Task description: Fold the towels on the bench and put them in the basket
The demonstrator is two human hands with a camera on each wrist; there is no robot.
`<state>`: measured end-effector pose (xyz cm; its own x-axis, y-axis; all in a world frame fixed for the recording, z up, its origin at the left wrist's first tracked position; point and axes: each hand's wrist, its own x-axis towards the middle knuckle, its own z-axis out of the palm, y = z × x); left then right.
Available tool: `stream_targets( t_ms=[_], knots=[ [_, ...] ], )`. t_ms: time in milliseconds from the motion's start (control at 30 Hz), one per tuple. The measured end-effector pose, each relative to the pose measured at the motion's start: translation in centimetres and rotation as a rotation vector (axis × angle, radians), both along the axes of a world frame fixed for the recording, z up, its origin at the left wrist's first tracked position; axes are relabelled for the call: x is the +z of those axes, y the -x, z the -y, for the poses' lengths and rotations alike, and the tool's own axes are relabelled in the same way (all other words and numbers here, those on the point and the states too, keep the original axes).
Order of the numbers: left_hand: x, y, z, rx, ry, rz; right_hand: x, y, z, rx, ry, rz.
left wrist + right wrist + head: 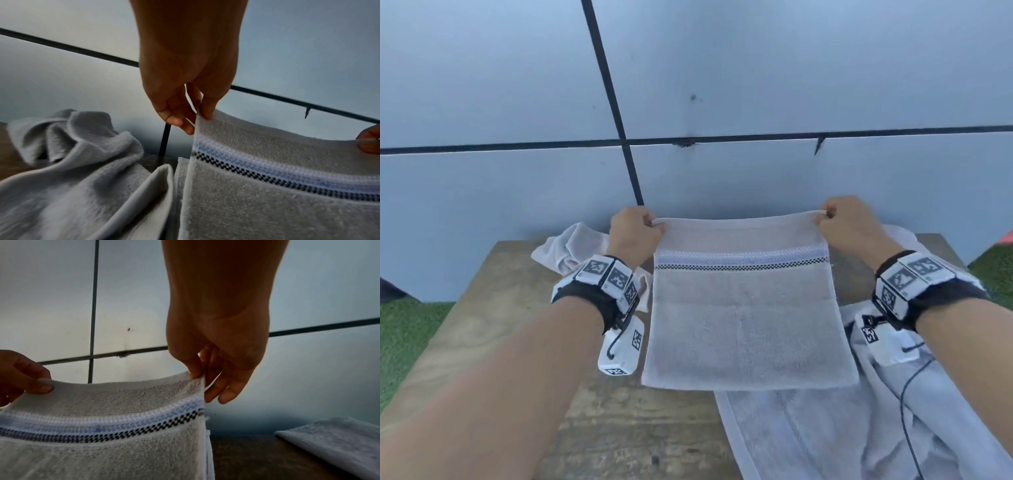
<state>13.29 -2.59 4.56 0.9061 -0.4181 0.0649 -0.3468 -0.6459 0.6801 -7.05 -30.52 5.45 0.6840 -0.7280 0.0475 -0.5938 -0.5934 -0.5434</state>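
Observation:
A small white towel (743, 315) with a pale blue and black checked stripe hangs doubled over above the wooden bench (493, 308). My left hand (635, 233) pinches its top left corner between thumb and fingers, and my right hand (847, 224) pinches the top right corner. The left wrist view has the left hand (197, 113) on the towel (277, 203) edge; in the right wrist view the right hand (202, 378) nips the towel (102, 451) corner. No basket is in view.
A crumpled white towel (570, 248) lies on the bench behind my left wrist. A larger pale towel (859, 428) sprawls over the bench's right side under my right arm. A grey panelled wall (722, 85) stands close behind, with green turf (404, 335) beside the bench.

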Motion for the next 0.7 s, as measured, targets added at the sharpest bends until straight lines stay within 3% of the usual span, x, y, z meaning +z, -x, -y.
stream_targets(
  t_ms=[200, 367, 700],
  knots=[
    [-4.7, -4.3, 3.6, -0.078, -0.171, 0.029, -4.8, -4.8, 2.7, 0.048, 0.02, -0.144],
    [-6.7, -4.9, 3.6, -0.184, -0.23, 0.01, -7.3, -5.7, 2.7, 0.101, -0.08, -0.175],
    [-4.6, -3.2, 3.6, -0.245, -0.171, 0.063, -5.5, -4.3, 1.1, 0.09, -0.059, 0.055]
  ],
)
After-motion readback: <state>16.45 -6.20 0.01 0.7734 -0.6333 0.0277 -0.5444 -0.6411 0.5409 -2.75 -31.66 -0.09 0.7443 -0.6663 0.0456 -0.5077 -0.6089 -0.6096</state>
